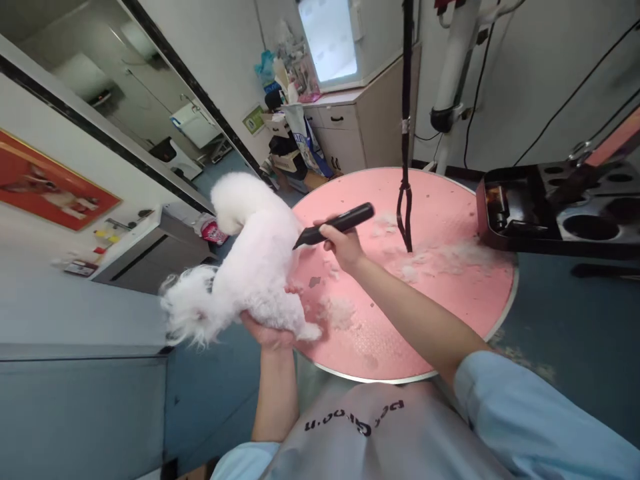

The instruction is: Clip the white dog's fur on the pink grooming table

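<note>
Fur of a small white dog (250,267) fills the left part of the view. The dog stands at the left edge of a round pink bench (450,220), with its body partly over the rim, and its head points to the left and down.

The left hand (267,333) is under the dog, near the lower legs, and it is closed around the body or a leg from below; the fingers are mostly hidden in the fur, so I cannot tell exactly which part it holds. The right hand (343,243) grasps a black clipper (334,225) firmly. The clipper lies almost flat, its blade end points to the left and touches the fur on the back side of the dog.

Loose white hair clumps (430,257) lie on the bench surface, mostly right of the hand and also near the dog. A black strap (405,200) hangs down from above and its end reaches the bench, just beside the clumps. At the right edge of the bench stands a black tool tray (550,213) with round holes. Behind the bench there is a beige cabinet (350,133) with drawers.
</note>
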The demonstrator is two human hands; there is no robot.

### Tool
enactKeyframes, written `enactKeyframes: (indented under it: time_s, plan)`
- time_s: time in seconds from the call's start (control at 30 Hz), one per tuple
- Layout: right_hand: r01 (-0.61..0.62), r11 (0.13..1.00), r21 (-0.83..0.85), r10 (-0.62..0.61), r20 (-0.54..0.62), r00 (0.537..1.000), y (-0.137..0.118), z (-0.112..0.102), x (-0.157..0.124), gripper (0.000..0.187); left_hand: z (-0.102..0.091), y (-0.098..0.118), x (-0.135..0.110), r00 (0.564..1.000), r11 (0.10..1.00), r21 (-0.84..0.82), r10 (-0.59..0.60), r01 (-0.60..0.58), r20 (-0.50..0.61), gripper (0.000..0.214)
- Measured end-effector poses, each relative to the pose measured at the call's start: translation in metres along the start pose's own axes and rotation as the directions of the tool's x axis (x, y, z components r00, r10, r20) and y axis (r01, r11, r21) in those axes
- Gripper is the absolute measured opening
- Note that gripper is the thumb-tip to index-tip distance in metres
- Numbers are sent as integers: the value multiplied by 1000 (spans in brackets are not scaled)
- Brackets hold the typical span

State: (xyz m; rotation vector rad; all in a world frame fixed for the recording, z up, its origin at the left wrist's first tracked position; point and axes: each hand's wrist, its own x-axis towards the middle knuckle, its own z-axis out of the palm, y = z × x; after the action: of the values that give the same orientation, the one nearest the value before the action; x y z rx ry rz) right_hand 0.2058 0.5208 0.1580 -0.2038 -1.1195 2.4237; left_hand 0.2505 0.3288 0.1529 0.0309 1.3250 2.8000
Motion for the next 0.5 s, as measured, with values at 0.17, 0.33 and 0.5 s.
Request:
enactKeyframes:
  time_s: [0.17, 0.33, 0.5]
  plan:
    - [-221, 974, 55, 217, 66, 974, 46, 13, -24, 26, 0, 12, -3, 999, 998, -58, 30, -29, 20, 71]
    - [-410, 891, 195, 398, 98, 912, 71, 7, -40, 29, -2, 23, -8, 993, 998, -16, -62, 64, 96, 70]
    - [-263, 918, 296, 324, -183, 928, 53, 13, -37, 18, -3, 26, -10, 989, 996, 25, -91, 89, 118, 69]
